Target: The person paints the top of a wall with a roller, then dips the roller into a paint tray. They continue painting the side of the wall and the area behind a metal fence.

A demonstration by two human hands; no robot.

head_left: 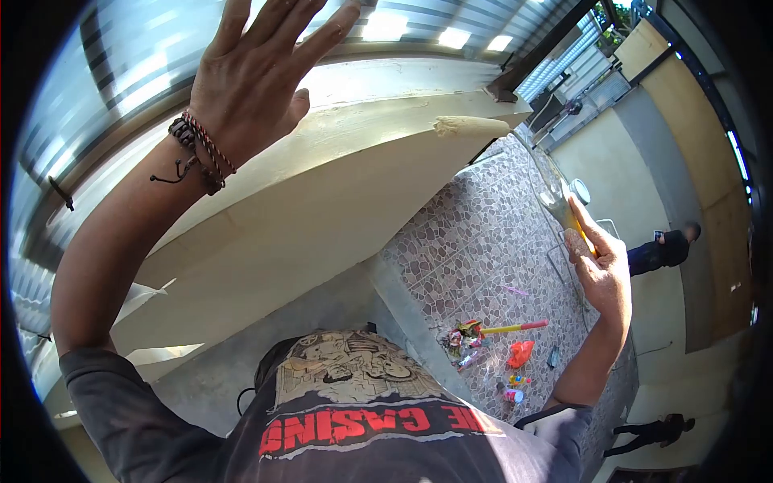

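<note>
Toward the upper left of the frame, the left hand point(250, 72) is spreading open, gripping nothing, in front of a cream board point(338, 185). At the right edge, the right hand point(600, 270) is grasping a clear glass bottle point(551, 191) above the tiled floor point(475, 241), where toys point(483, 334) are lying scattered.

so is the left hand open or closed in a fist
Open. The left hand is raised with fingers straight and spread, holding nothing. The right hand is shut on a yellow-handled tool.
</note>
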